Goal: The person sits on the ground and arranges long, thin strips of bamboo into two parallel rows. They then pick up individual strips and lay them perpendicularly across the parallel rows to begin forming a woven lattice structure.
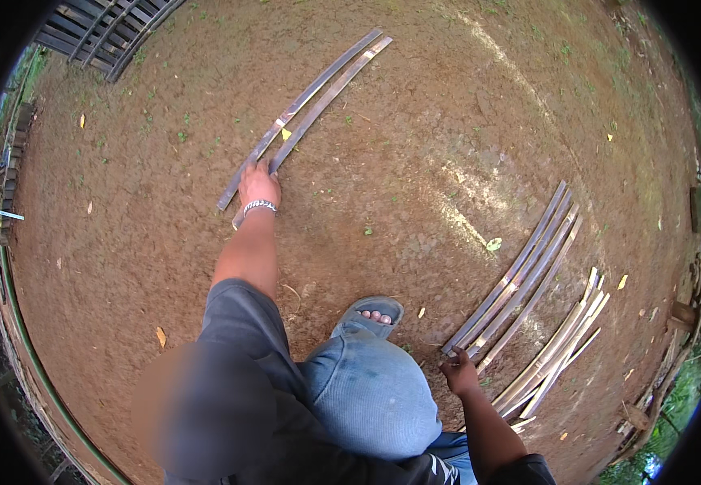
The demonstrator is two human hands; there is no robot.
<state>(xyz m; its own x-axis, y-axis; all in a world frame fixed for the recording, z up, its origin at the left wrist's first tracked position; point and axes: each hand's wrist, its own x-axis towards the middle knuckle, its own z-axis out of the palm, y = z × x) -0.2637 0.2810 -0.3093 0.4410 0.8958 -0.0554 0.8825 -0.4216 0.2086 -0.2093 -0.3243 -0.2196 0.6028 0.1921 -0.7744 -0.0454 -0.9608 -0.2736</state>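
Note:
My left hand [258,183], with a metal bracelet at the wrist, reaches forward and presses on the near ends of two long dark bamboo slats [310,103] lying side by side on the dirt. My right hand [459,374] is low at my right side, fingers curled at the near end of a pile of dark bamboo slats [520,279]; whether it grips one I cannot tell. A second bundle of paler slats [565,343] lies just right of that pile. My knee in blue jeans and a sandalled foot [371,315] sit between the hands.
Bare brown dirt ground [415,145] with scattered yellow leaves. A woven slat panel [104,28] lies at the top left. Bamboo edging [19,323] curves along the left rim. Grass and debris border the right side.

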